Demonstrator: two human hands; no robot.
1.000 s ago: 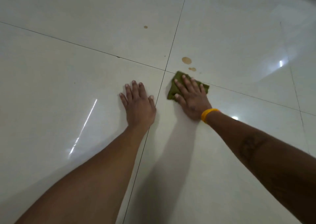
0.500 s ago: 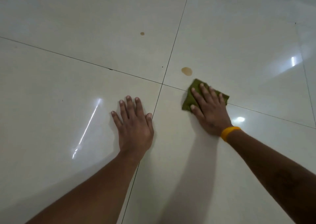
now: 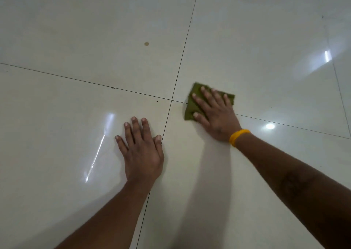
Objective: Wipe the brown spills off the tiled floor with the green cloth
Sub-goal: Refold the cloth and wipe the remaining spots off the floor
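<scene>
The green cloth (image 3: 191, 108) lies folded on the glossy white tiled floor (image 3: 256, 39), just right of where the grout lines cross. My right hand (image 3: 214, 113), with a yellow band at the wrist, presses flat on top of the cloth with fingers spread. My left hand (image 3: 141, 150) rests palm down on the bare tile to the left, holding nothing. One small round brown spill (image 3: 146, 44) shows on the far left tile. No spill shows near the cloth; whatever is under it is hidden.
Dark grout lines (image 3: 182, 58) divide the floor into large tiles. Bright light reflections (image 3: 269, 126) sit on the tiles to the right and on the left tile. My two forearms reach in from the bottom edge.
My right hand has slid the cloth forward over the two brown spots near the tile joint, and they no longer show. My left hand stays planted on the floor.
</scene>
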